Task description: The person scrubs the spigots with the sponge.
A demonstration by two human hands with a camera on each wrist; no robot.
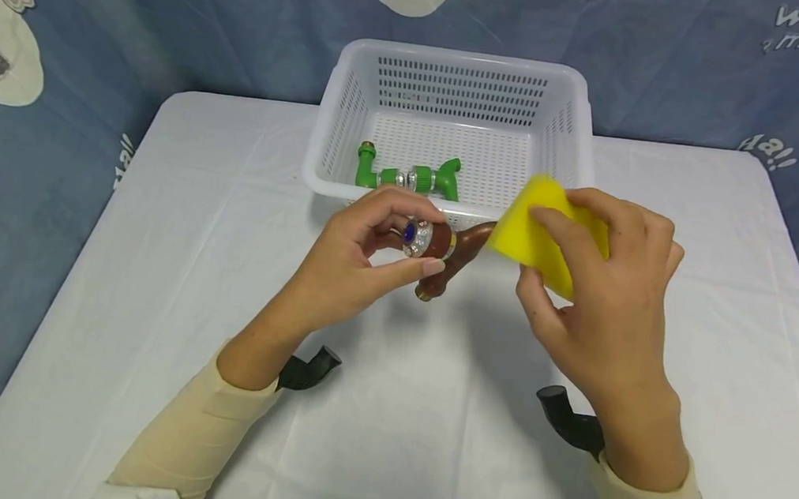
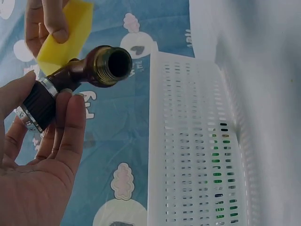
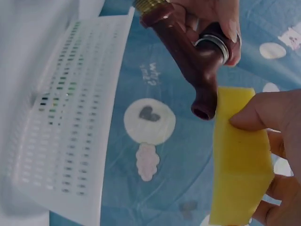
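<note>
A brown tap (image 1: 470, 244) with a brass-coloured threaded end is held in the air by my left hand (image 1: 344, 264). Thumb and fingers grip its ribbed knob, which has a silver ring and a blue centre. My right hand (image 1: 612, 304) pinches a yellow sponge (image 1: 524, 227) between thumb and fingers. The sponge lies against the tap's spout and covers its tip in the head view. From the right wrist, the spout of the tap (image 3: 186, 54) points toward the sponge (image 3: 240, 150), at its edge. The left wrist view shows the open threaded end of the tap (image 2: 101, 70).
Behind the hands stands a white perforated basket (image 1: 462, 58), with green tap pieces (image 1: 441, 182) inside near its front wall. A white cloth covers the table (image 1: 383, 438). Black curved pieces (image 1: 570, 423) stick out at both wrists. A blue patterned curtain (image 1: 234, 21) hangs behind.
</note>
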